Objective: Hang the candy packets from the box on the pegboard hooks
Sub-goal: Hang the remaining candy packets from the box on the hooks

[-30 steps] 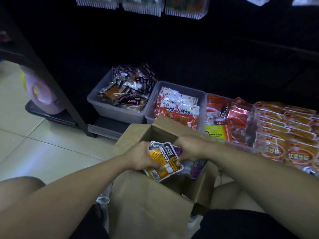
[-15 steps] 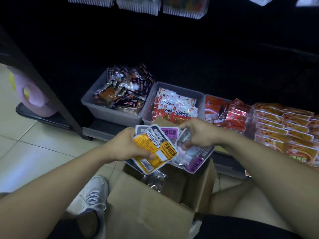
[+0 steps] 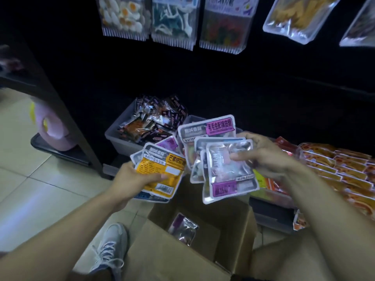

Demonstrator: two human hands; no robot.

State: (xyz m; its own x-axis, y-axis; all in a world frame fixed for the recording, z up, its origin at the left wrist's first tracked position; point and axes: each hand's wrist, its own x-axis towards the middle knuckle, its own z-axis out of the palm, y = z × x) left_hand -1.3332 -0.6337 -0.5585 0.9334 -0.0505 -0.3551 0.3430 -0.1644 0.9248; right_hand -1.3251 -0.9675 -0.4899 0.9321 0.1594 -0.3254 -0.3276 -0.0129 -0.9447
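The left hand point(image 3: 135, 180) is gripping a small stack of flat plastic candy packets, the top one orange-labelled point(image 3: 160, 173), thumb curled across its face. The right hand point(image 3: 261, 157) is pinching a fan of clear, purple-labelled candy packets point(image 3: 227, 169). Both bunches are hovering above the open brown cardboard box point(image 3: 182, 256) sitting on the tiled floor point(image 3: 30, 189), where one more purple packet point(image 3: 183, 227) is lying inside.

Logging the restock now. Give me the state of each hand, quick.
Left hand: fingers curled round the orange-label packets, holding them.
Right hand: fingers pinching the purple-label packets, holding them above the box.
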